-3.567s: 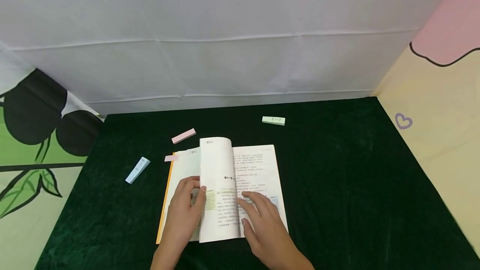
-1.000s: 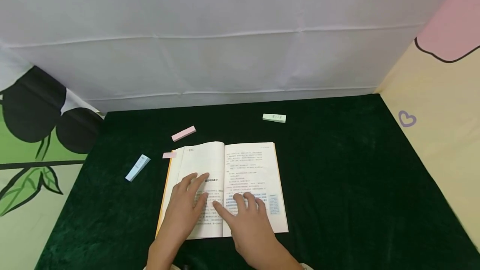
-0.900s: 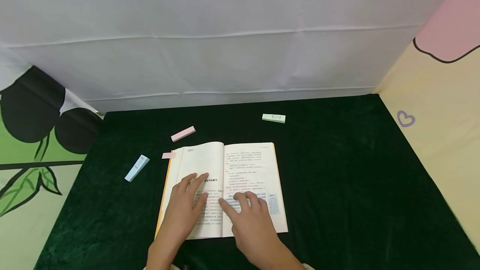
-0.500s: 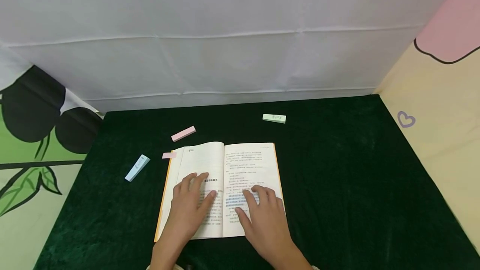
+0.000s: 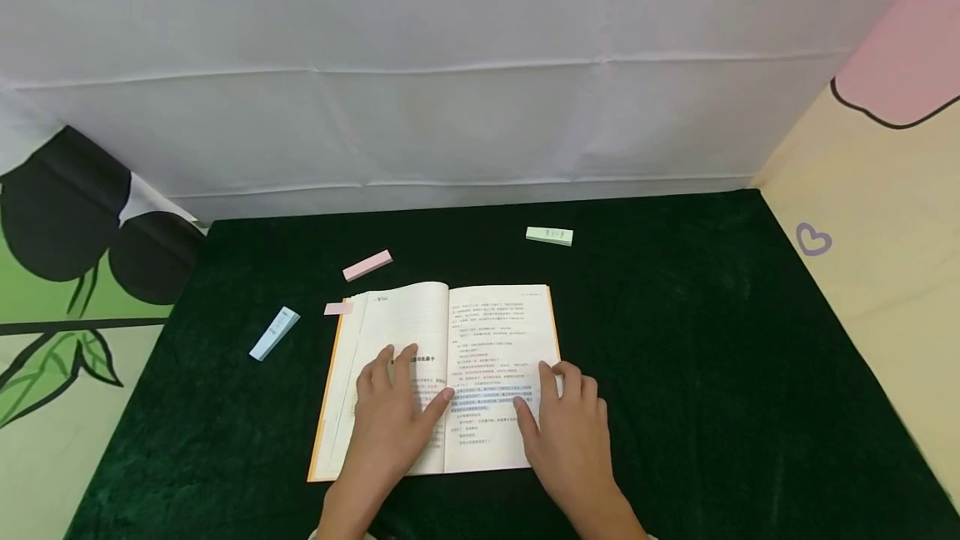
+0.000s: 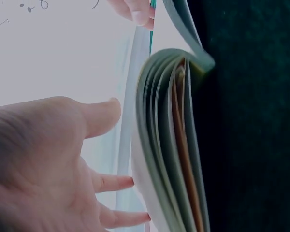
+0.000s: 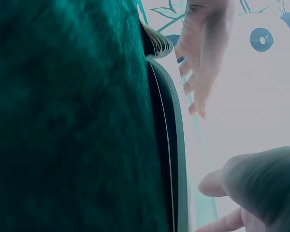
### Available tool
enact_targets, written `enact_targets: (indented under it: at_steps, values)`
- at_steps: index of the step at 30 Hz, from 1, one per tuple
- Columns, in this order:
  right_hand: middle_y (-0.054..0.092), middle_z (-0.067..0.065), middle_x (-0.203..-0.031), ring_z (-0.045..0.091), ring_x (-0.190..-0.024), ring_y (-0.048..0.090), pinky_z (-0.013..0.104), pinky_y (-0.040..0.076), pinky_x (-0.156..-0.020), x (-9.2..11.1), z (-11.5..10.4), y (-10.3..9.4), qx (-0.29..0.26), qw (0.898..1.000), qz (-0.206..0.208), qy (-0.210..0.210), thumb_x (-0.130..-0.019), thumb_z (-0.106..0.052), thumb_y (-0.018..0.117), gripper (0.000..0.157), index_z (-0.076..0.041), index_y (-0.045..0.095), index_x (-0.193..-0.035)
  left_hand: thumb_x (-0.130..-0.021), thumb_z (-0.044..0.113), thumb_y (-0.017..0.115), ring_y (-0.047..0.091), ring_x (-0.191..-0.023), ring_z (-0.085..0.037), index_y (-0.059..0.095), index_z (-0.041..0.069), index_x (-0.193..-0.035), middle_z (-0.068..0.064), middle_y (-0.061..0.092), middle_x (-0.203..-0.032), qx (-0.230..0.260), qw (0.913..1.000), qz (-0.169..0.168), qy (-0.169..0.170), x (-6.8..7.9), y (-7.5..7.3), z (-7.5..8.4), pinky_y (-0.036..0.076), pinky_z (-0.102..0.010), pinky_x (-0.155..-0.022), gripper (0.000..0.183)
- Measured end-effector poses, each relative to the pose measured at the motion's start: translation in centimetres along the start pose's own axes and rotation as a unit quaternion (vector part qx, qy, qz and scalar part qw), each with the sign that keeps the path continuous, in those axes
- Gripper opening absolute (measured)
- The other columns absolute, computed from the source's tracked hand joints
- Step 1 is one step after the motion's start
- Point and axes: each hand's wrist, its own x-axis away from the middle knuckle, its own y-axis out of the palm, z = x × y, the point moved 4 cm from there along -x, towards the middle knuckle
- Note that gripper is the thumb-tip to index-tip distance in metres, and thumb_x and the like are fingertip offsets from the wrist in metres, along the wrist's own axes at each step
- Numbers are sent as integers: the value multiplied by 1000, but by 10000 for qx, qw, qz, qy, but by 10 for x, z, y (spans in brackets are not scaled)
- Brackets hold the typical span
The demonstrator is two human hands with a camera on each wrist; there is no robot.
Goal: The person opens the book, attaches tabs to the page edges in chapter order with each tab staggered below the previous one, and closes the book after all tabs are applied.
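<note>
An open book (image 5: 495,332) with printed pages and an orange cover edge lies on dark green cloth. My left hand (image 5: 386,432) rests on its left page, fingers spread, thumb close to the gutter. Over the outer part of the right page lies my right hand (image 5: 572,440), fingers slightly bent, covering the page's lower right corner. Some lines there are highlighted blue. The left wrist view shows the curved page stack (image 6: 159,125) beside my left hand (image 6: 48,154). Both hands, the right (image 7: 266,183) nearer, appear in the right wrist view. Neither grips a page.
A pink sticky tab (image 5: 338,308) juts from the book's left edge. Around the book lie a pink sticky-note pad (image 5: 367,265), a blue pad (image 5: 274,333) and a green pad (image 5: 550,236). A white curtain (image 5: 465,132) hangs behind the green-covered table (image 5: 712,357).
A leaf that stood raised beside my left hand now lies flat on the left. My right hand has slid from the gutter to the right page's outer edge; my left shifted slightly right.
</note>
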Motion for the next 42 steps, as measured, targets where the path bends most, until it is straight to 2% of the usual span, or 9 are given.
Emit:
enact_targets:
  at_steps: [4, 10, 20, 25, 35, 42]
  values:
    - [57, 24, -129, 37, -106, 54, 48, 48, -82, -2, 8, 0, 41, 9997, 70, 223, -91, -35, 81, 67, 5, 59, -141, -89, 40, 82, 24, -149, -58, 39, 0, -155, -33, 26, -164, 1, 10000, 91, -10, 2, 2, 4, 31, -77, -114, 89]
    - [56, 28, -128, 37, -103, 52, 48, 47, -82, -3, 14, 1, 72, 9990, -55, 440, -92, -36, 80, 73, 8, 55, -144, -81, 39, 88, 15, -151, -62, 31, -4, -159, -36, 16, -167, -94, 9997, 151, 139, 6, 11, 8, 19, -80, -117, 106]
    - [56, 25, -127, 33, -99, 52, 43, 44, -79, -2, 8, 2, 16, 9993, -51, 375, -91, -30, 82, 68, 7, 57, -143, -79, 39, 90, 12, -151, -64, 27, -5, -160, -36, 12, -167, -288, 9991, 230, 206, 7, 16, 9, 14, -80, -118, 111]
    - [57, 24, -132, 33, -103, 54, 43, 44, -81, 0, 5, 2, -137, 9995, -22, 282, -91, -26, 81, 67, 5, 56, -145, -78, 38, 91, 12, -151, -64, 28, -6, -160, -37, 13, -167, -285, 9989, 314, 186, 7, 16, 10, 14, -80, -118, 112]
    - [55, 25, -146, 40, -119, 56, 53, 47, -90, 3, 4, -1, -416, 9989, 166, 150, -94, -21, 77, 61, 3, 54, -146, -76, 36, 92, 9, -152, -62, 28, -4, -160, -34, 10, -169, -174, 9991, 365, 120, 7, 18, 10, 12, -79, -120, 113]
    - [55, 19, -151, 39, -127, 54, 58, 44, -102, 5, -2, -9, -1066, 9943, -38, 2, -97, -19, 73, 59, -4, 51, -149, -75, 36, 93, 10, -152, -62, 29, -4, -160, -35, 11, -168, -171, 9988, 438, 166, 7, 18, 9, 12, -79, -120, 114]
